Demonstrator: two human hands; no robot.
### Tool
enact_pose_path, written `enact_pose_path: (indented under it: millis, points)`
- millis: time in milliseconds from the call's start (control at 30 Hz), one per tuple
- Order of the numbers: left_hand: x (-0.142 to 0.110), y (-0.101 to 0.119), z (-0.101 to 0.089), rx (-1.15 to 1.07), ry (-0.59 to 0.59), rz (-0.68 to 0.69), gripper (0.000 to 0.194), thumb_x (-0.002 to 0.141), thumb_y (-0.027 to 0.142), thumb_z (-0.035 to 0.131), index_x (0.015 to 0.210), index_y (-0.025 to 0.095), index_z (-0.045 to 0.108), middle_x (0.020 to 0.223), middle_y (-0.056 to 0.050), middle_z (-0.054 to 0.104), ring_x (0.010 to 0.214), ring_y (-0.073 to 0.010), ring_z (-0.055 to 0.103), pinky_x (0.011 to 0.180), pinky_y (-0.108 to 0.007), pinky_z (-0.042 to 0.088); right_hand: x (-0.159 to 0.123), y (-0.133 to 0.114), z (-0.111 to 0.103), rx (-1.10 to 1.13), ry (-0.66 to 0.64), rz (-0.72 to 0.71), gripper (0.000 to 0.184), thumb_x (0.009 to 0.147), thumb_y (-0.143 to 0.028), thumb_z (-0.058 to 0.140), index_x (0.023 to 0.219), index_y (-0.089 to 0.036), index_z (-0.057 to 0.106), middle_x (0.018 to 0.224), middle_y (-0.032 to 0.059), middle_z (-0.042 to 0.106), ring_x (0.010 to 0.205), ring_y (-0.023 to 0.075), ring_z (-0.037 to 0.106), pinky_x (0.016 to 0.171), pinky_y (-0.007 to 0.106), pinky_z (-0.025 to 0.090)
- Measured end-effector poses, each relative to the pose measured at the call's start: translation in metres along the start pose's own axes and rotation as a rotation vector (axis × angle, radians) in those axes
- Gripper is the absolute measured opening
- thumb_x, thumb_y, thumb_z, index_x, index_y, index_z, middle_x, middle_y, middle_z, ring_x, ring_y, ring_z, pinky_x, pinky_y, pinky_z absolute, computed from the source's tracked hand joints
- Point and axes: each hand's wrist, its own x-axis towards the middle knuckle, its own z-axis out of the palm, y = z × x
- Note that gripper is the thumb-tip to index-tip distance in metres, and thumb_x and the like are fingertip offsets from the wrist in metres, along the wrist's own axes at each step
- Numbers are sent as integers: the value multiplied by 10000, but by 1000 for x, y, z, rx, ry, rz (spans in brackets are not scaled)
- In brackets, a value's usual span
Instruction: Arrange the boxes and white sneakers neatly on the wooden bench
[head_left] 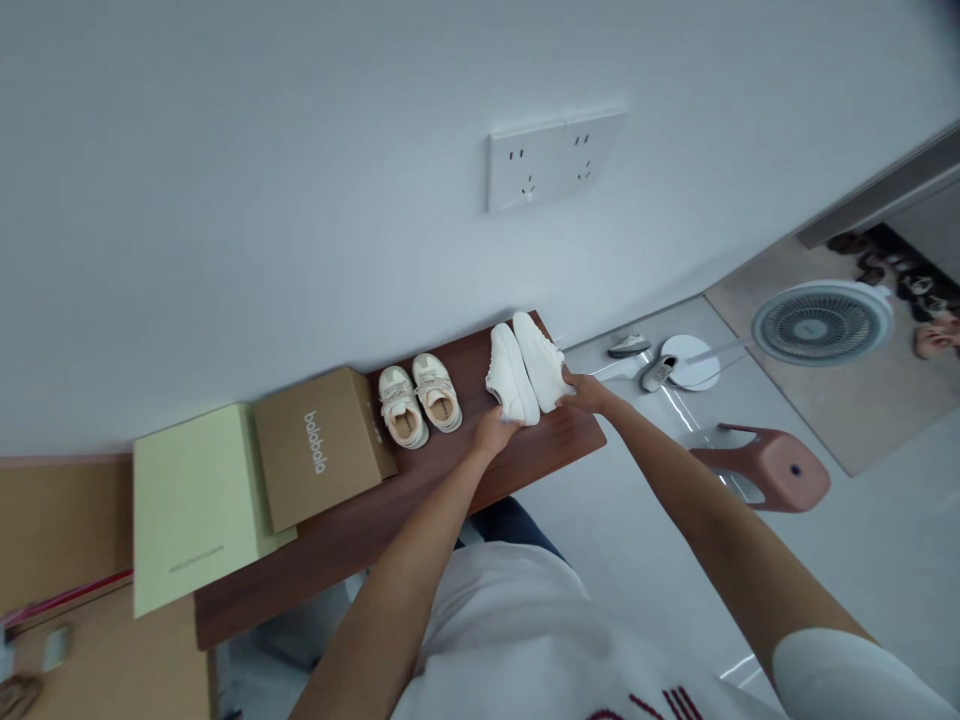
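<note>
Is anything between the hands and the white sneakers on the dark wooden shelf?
Nothing visible. The left hand touches the heel of the left white sneaker; the right hand touches the right white sneaker.

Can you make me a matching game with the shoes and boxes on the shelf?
Things:
1. white shoes
2. small beige shoes
3. brown box
4. green box

Places:
A. far left, partly under another box
B. at the right end, a hand at each heel
C. between the green box and the small shoes
D. in the middle, untouched

Pairs: 1-B, 2-D, 3-C, 4-A
</note>
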Motion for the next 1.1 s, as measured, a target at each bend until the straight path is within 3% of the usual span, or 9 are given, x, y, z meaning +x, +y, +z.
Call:
enact_pose_path:
  millis: [133,267,533,833,1100]
  points:
    - [1,11,-17,48,7,68,298,844,362,705,1062,159,695,976,-109,742,961,-265,695,822,-327,498,-8,-9,-6,-70,50,-50,375,869,-344,703,1192,-161,650,1158,109,741,1096,279,673,892,298,478]
    - [4,29,-26,95,-46,163,244,878,339,678,1059,175,683,935,-69,735,927,-230,686,800,-293,479,-14,-23,-13,-189,-3,-46,397,917,-350,653,1261,-158,606,1127,126,747,1084,293,679,865,304,473]
    - [-3,46,-37,389,-88,190,273,946,322,584,1175,187,644,1182,-131,712,1162,-278,635,937,-349,464,-25,-51,-17,-395,-99,37,335,985,-332,569,1291,-200,548,1186,167,714,1084,287,691,853,330,479]
    - [-2,40,-27,479,-63,182,251,952,219,545,1187,183,625,1186,-150,696,1219,-290,600,1024,-411,421,-16,-72,-6,-459,-73,13,253,1023,-241,447,1232,-166,568,1168,208,709,1037,293,720,830,357,526]
    - [-1,39,-15,490,-51,120,275,976,191,487,1216,164,619,1172,-166,696,1235,-290,583,1039,-406,410,-9,-72,12,-461,-90,25,271,1017,-197,431,1258,-160,548,1177,218,690,1004,293,732,849,374,538]
